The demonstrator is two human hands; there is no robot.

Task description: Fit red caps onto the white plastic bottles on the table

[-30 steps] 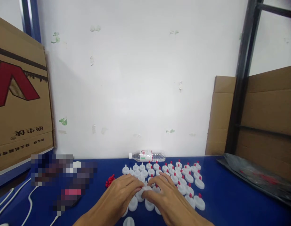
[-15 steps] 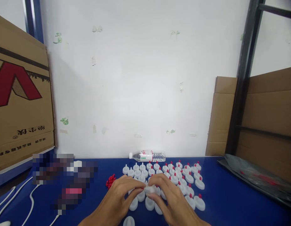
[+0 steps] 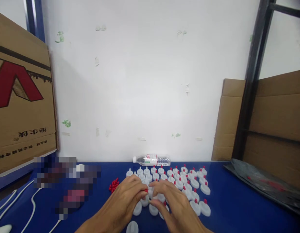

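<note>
Several white plastic caps [image 3: 195, 183], many with a small red tip on top, stand in rows on a blue table [image 3: 237, 200]. My left hand [image 3: 125, 197] and my right hand [image 3: 170, 202] meet over the near middle of the rows. Between their fingertips is one white cap [image 3: 152, 193], with a small red plug [image 3: 146, 191] pinched at my left fingertips. More plain white caps [image 3: 137, 208] lie under and in front of my hands. A small heap of red plugs [image 3: 113, 185] lies just left of my left hand.
A clear water bottle [image 3: 152, 160] lies on its side at the wall behind the caps. A large cardboard box [image 3: 21, 103] stands at the left, flat cardboard [image 3: 276, 113] and a black frame [image 3: 252, 81] at the right. White cables [image 3: 30, 207] and a dark bag [image 3: 266, 184] lie on the table.
My hands lifted one white cap off the table and drew slightly nearer the far rows; a red plug now shows at my left fingertips against the cap.
</note>
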